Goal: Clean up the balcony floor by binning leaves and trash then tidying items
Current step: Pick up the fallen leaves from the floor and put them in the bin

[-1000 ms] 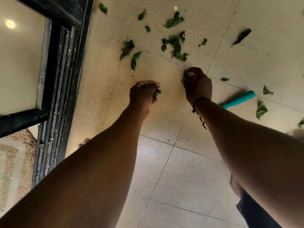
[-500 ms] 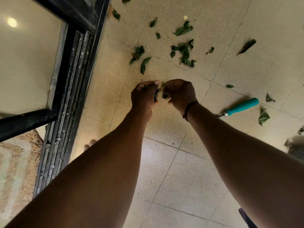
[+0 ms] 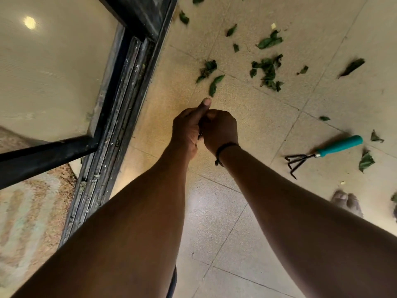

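Green leaves litter the floor ahead; left hand clenches a gathered bunch, right hand curled against it. Passing them across, loose bits could slip out.

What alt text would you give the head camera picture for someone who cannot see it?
Two bare arms reach down over a tiled floor, the left hand and right hand pressed together around a few dark leaf scraps. Green leaves lie scattered beyond; a teal-handled rake lies to the right, a door track to the left.
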